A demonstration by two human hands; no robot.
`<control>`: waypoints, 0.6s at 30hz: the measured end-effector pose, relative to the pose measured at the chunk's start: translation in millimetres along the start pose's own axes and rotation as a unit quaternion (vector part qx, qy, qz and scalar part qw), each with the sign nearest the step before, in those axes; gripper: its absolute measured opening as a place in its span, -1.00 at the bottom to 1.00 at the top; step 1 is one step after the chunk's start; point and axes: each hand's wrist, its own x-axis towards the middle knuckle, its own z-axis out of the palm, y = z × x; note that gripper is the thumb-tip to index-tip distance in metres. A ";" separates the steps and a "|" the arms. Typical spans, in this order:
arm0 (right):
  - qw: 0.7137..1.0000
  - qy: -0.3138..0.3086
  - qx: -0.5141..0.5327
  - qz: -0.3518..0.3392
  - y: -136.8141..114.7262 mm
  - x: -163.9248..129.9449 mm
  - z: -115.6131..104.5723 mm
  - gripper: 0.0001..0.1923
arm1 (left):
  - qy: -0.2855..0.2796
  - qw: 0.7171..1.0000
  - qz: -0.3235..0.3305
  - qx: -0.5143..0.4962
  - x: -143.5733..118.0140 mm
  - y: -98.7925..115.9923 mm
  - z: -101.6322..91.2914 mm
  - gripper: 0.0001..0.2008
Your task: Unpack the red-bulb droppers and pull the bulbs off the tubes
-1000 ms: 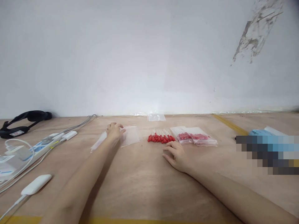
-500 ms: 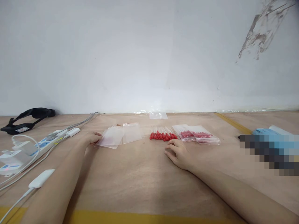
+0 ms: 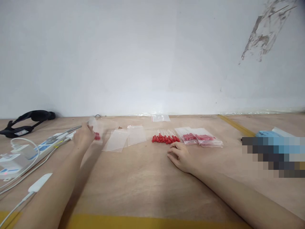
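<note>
My left hand (image 3: 84,136) is closed, pinching a clear plastic bag (image 3: 98,127) raised off the table. Red tips show low in that bag, blurred by motion. Just right of it, flat clear bags (image 3: 136,135) overlap on the table. My right hand (image 3: 180,158) rests on the table with fingers loosely apart, holding nothing. Beyond its fingertips lies a row of thin sticks with red tips (image 3: 164,138). Beside the row, two piles of clear bags (image 3: 209,140) contain more red-tipped sticks.
A white power strip (image 3: 45,146) with plugs and cables runs along the left, close to my left forearm. A black strap (image 3: 30,122) lies behind it. One small bag (image 3: 160,118) sits by the wall. Something blue (image 3: 269,134) is at the right.
My left hand has lifted a bag with red tips in it from the left-hand bags and moved it up and leftward. My right hand stays in place.
</note>
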 end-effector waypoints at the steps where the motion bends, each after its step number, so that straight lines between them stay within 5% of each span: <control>1: 1.000 -0.001 0.001 0.000 0.2 -0.1 0.2 -0.90 | 0.053 0.999 0.008 0.011 -3.3 5.0 -5.2 -0.79; 3: 1.000 0.000 0.002 -0.002 0.4 -0.2 0.6 -0.90 | 0.098 0.993 0.056 -0.012 -13.8 19.2 -11.9 -0.79; 4: 1.000 0.001 0.004 -0.002 0.3 -0.2 0.8 -0.89 | 0.073 0.993 0.078 -0.058 -21.1 27.7 -12.7 -0.80; 6: 1.000 0.010 0.010 -0.003 -0.6 -0.2 0.7 -0.86 | -0.075 0.967 0.115 -0.214 -40.2 45.8 -9.2 -0.83; 10: 0.999 0.038 0.028 -0.010 -6.1 0.2 -2.7 -0.70 | -0.388 0.829 0.181 -0.359 -88.8 79.7 11.9 -0.72; 14: 0.998 0.028 0.043 -0.046 -12.8 0.1 -8.5 -0.57 | -0.530 0.718 0.260 -0.369 -128.5 110.3 36.5 -0.66; 18: 0.993 -0.057 0.053 -0.093 -14.2 -2.2 -10.3 -0.55 | -0.562 0.686 0.307 -0.346 -145.3 133.2 56.2 -0.66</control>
